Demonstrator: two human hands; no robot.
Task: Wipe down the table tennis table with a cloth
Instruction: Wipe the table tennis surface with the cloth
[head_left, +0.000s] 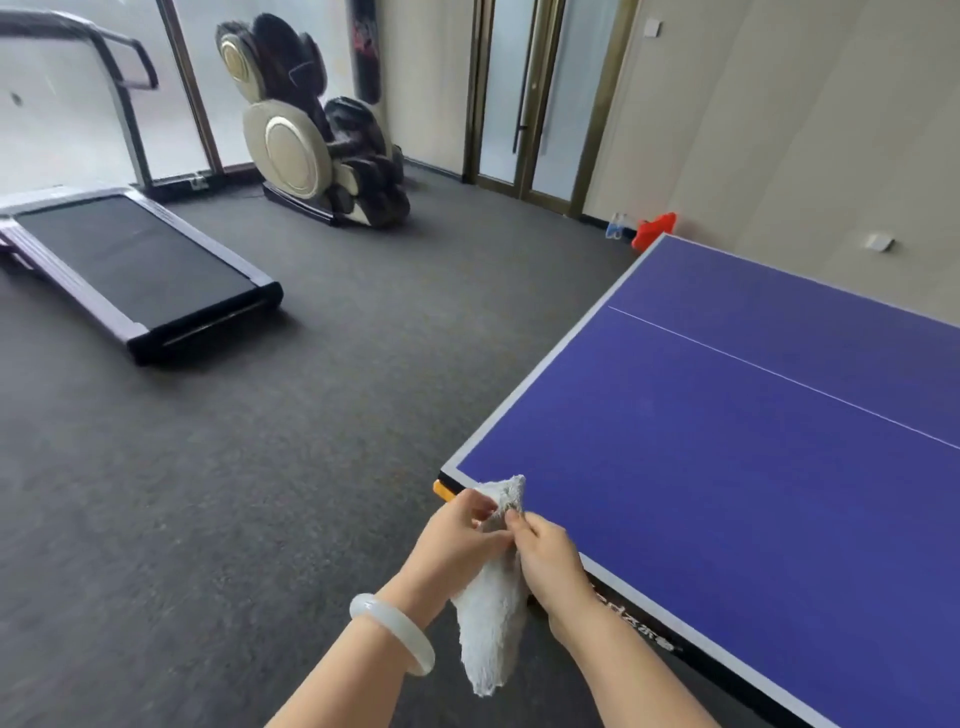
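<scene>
The blue table tennis table (727, 441) with white edge lines fills the right side; its near left corner has an orange cap. A white fluffy cloth (493, 618) hangs in the air just in front of that corner. My left hand (452, 545), with a pale bangle on the wrist, pinches the cloth's upper part from the left. My right hand (550, 561) grips the same upper part from the right, over the table's near edge. The cloth's top tip pokes up above both hands; its lower end dangles free.
A treadmill (130, 270) lies on the dark carpet at the left. A massage chair (311, 135) stands at the back by the window. A red object (655, 231) and small bottles sit on the floor by the table's far corner. A glass door is behind.
</scene>
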